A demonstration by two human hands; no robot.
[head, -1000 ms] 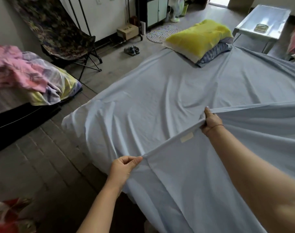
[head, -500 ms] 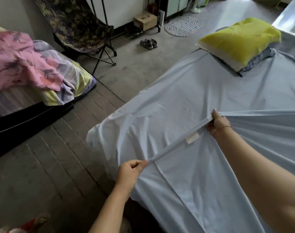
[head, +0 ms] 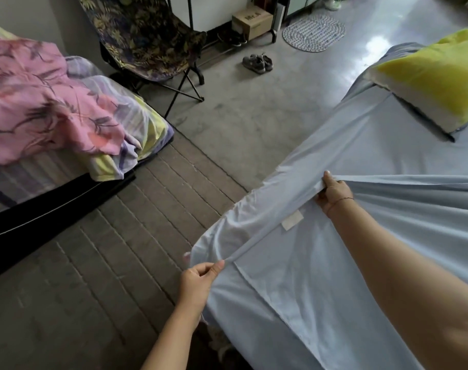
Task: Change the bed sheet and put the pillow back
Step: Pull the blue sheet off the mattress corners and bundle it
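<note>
Pale blue bed sheet (head: 361,156) spreads over the bed, filling the right half of the view and hanging over the near-left corner. A second layer of the same sheet lies on top nearer the camera, its hem pulled into a taut straight line between the two hands. Grey floor (head: 241,116) runs along the left of the bed, with ridged matting nearer the camera. Far left, a pink flowered blanket (head: 40,102) is heaped on a low mattress over a striped cover. Behind it stands a dark leaf-print folding chair (head: 147,33). Yellow pillow (head: 435,73) rests at the far right end of the bed, on the sheet, well apart from both hands. Beyond, on the floor: an oval woven rug (head: 313,33), a cardboard box (head: 251,21), a pair of dark shoes (head: 257,62). Left hand (head: 198,281) is off the bed's near corner, thumb and curled fingers pinching the hem end. Right hand (head: 333,193) is farther up over the bed, fingers closed round the hem. A white label (head: 292,220) sits just under the hem, close to the right hand. Thin bracelet (head: 341,201) on the right wrist.
</note>
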